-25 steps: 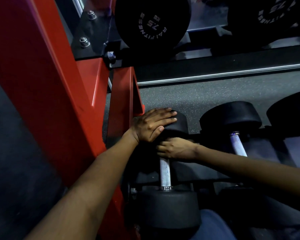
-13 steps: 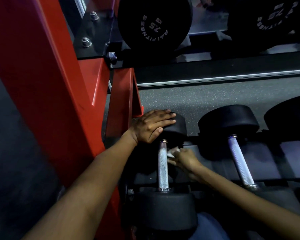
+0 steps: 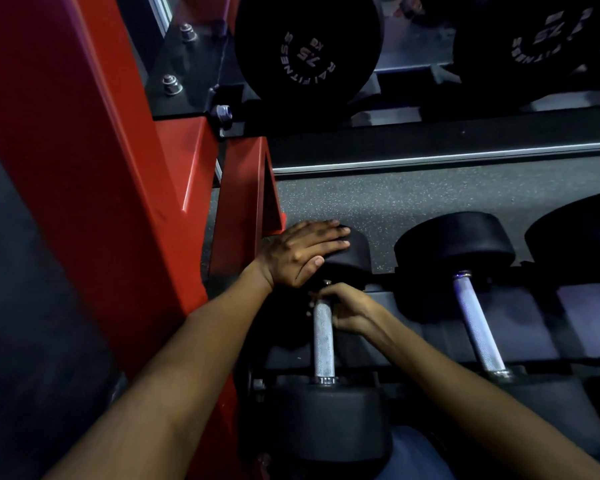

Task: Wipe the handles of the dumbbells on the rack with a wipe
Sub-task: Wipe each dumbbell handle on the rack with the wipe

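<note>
Gripping handle [image 3: 323, 341] at its far end with right hand [image 3: 349, 311] — fingers curled round it; left hand [image 3: 303, 252] flat on far head [image 3: 355, 252] — fingers straight, together.

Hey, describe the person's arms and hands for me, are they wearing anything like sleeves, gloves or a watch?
Both forearms are bare as far as the frame shows: no sleeves come into view. The left hand and right hand have no gloves, and no watch, bracelet or ring shows on the visible wrists and fingers. The nails look short and unpainted.
</note>
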The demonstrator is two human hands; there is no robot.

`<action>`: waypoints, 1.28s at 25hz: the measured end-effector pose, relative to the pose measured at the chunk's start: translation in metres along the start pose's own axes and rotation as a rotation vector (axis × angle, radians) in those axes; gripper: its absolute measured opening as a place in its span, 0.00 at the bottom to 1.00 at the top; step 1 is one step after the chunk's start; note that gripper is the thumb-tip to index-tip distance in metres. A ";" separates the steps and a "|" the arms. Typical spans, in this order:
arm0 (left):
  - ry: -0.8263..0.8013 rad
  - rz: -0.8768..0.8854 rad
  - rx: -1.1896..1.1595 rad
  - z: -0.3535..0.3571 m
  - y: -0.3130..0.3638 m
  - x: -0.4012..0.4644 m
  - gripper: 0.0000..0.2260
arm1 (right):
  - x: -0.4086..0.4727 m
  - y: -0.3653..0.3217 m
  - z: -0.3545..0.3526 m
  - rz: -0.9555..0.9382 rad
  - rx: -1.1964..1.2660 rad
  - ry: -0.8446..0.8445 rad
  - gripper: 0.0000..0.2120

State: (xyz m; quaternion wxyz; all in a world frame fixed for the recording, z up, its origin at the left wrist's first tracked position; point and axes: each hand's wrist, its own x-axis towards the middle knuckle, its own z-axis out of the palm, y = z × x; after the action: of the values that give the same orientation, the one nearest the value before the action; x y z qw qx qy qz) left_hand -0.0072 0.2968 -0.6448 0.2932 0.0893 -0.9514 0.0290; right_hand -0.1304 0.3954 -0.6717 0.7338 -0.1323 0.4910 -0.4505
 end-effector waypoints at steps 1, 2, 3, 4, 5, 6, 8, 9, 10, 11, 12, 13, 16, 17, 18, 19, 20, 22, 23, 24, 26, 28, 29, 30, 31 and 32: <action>0.005 -0.002 0.003 0.000 0.000 0.000 0.25 | 0.003 0.003 -0.003 0.000 0.059 -0.029 0.14; 0.010 -0.003 0.007 0.001 0.000 -0.001 0.25 | 0.005 0.005 -0.003 -0.013 0.094 -0.044 0.15; 0.011 -0.003 0.009 0.001 0.001 -0.001 0.25 | 0.006 0.006 0.000 -0.010 0.101 -0.036 0.16; 0.009 -0.003 0.008 0.001 0.001 0.000 0.25 | 0.004 0.007 0.006 -0.025 0.062 0.031 0.14; 0.006 -0.005 0.006 0.000 0.001 0.001 0.25 | 0.007 0.008 0.010 -0.047 0.017 0.144 0.11; 0.003 -0.005 0.005 0.000 0.001 0.001 0.25 | 0.009 0.009 0.011 -0.091 0.012 0.258 0.10; 0.005 -0.003 0.014 0.000 0.001 0.000 0.25 | 0.009 0.015 0.003 -0.253 0.003 0.433 0.12; 0.008 -0.001 0.020 0.000 0.000 -0.001 0.24 | 0.007 0.022 -0.006 -0.338 -0.068 0.458 0.12; 0.011 0.001 0.022 0.000 0.000 -0.001 0.24 | 0.001 0.028 -0.016 -0.443 -0.163 0.447 0.11; 0.011 0.003 0.023 0.001 0.000 -0.002 0.24 | -0.007 0.031 -0.025 -0.585 -0.320 0.414 0.09; 0.010 0.004 0.024 0.000 0.000 -0.002 0.24 | -0.017 0.029 -0.031 -0.807 -0.597 0.352 0.09; 0.009 0.006 0.025 0.000 0.000 -0.001 0.24 | -0.025 0.021 -0.035 -1.058 -0.948 0.239 0.13; 0.013 0.011 0.019 0.001 0.000 -0.001 0.23 | -0.016 -0.002 -0.055 -1.601 -1.904 -0.256 0.19; 0.016 0.015 0.021 0.002 0.000 -0.001 0.22 | -0.014 -0.002 -0.059 -1.590 -2.025 -0.354 0.19; 0.017 0.021 0.023 0.002 0.000 -0.002 0.22 | -0.014 0.003 -0.062 -1.553 -2.098 -0.476 0.20; 0.017 0.023 0.025 0.002 0.000 -0.002 0.22 | -0.018 0.007 -0.061 -1.474 -2.145 -0.660 0.21; 0.018 0.018 0.024 0.001 0.000 -0.002 0.23 | -0.019 0.009 -0.059 -1.511 -2.144 -0.842 0.20; 0.006 0.003 0.008 0.000 -0.001 0.000 0.24 | -0.020 0.000 -0.044 -1.543 -2.230 -0.981 0.17; 0.001 0.003 0.004 0.000 -0.001 0.000 0.24 | -0.025 -0.010 -0.026 -1.404 -2.327 -0.904 0.16; 0.001 0.008 0.009 0.000 0.000 -0.001 0.24 | -0.030 -0.017 -0.007 -1.151 -2.470 -0.757 0.15; 0.003 0.019 0.013 0.001 0.000 -0.002 0.23 | -0.036 -0.003 0.014 -0.705 -2.543 -0.665 0.14; 0.003 0.007 0.006 0.001 -0.001 -0.001 0.23 | -0.052 0.017 0.001 -0.572 -2.236 -0.767 0.16; 0.006 0.002 0.008 0.001 -0.001 -0.001 0.23 | -0.062 0.022 -0.015 -0.704 -1.972 -0.791 0.15; 0.008 0.000 0.009 0.000 0.000 -0.001 0.23 | -0.072 0.018 -0.036 -0.732 -1.777 -0.800 0.15; 0.008 0.001 0.007 0.000 0.000 -0.001 0.22 | -0.080 0.010 -0.055 -0.671 -1.678 -0.780 0.18; 0.005 0.003 0.003 -0.001 0.000 -0.001 0.22 | -0.085 0.006 -0.071 -0.567 -1.625 -0.721 0.20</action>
State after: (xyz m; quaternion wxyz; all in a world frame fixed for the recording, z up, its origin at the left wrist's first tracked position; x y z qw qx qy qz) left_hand -0.0064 0.2970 -0.6445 0.2956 0.0883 -0.9507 0.0308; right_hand -0.1969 0.4833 -0.6589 0.3870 -0.8517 0.3477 -0.0628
